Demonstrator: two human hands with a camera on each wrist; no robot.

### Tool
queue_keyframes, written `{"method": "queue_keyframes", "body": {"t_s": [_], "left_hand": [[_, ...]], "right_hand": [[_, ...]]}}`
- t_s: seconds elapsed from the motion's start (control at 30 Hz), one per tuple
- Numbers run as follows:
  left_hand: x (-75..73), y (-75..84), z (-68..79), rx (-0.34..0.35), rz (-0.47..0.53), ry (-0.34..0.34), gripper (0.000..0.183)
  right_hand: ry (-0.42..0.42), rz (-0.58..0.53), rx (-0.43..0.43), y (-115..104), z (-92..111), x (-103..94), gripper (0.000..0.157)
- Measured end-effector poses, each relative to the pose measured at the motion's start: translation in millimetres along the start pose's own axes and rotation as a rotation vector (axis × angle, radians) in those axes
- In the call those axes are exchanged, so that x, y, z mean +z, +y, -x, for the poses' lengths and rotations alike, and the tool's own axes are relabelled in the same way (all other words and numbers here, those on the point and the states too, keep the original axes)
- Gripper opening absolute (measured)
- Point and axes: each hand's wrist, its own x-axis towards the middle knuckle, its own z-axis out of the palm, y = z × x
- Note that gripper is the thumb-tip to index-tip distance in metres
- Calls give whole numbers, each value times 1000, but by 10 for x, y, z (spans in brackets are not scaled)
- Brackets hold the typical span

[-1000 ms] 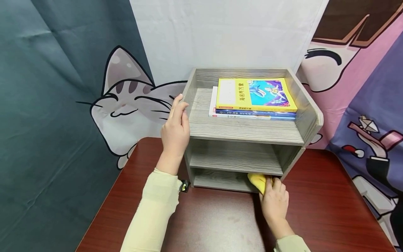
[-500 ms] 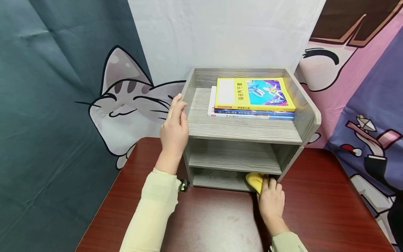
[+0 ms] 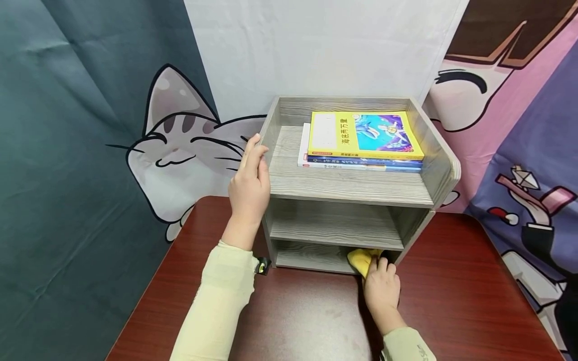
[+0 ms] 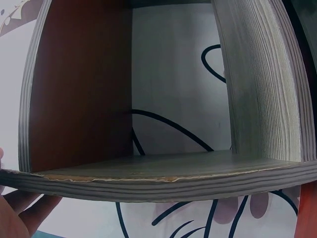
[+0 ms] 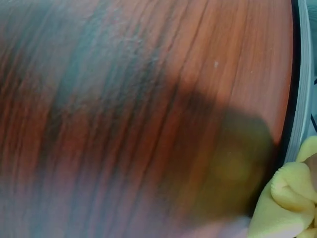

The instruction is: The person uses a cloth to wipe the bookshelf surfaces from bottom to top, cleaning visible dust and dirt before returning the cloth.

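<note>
A small grey wood-grain desktop shelf (image 3: 352, 188) stands on the table. My left hand (image 3: 250, 193) holds the upper part of its left side panel; in the left wrist view, fingers (image 4: 37, 210) show on the panel's outer side. A yellow cloth (image 3: 359, 260) lies bunched at the front right of the lowest board, and my right hand (image 3: 383, 287) grips it there. Some of the right fingertips are hidden under the middle board and in the cloth. The right wrist view shows the cloth's soft folds (image 5: 285, 203) against the shelf's bottom edge.
Stacked books, a yellow one (image 3: 366, 135) uppermost, lie on the top board. The red-brown table (image 3: 307, 316) extends in front and to both sides. A printed cloth backdrop (image 3: 347, 50) hangs close behind. A small black object (image 3: 263, 265) shows by the left cuff.
My right hand has slid left along the lowest board with the yellow cloth. My left hand has stayed on the side panel, and the books have not moved.
</note>
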Motion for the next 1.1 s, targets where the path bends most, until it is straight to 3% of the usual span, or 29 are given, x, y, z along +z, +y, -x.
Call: {"method": "queue_keyframes", "body": {"t_s": [0.27,0.53,0.7,0.93,1.1], "left_hand": [[2,-7,6,-3,-7,1,22],[5,-2,3,3,1,4,22],[-4,1,-1,2,5,0,21],[-2,-2,1,-3,1,-3,21],[4,3,4,-4,1,-12,21]], "right_hand": [[-150,7,23,-80,-29,-34,60],[-112,10,-29,-130,-8,-10,43],[-166,0,-25,-171,-6,-28,29],[-258,15,-39,-165,-26,-109,50],[-236,1,-83,-121,-60,-112,49]]}}
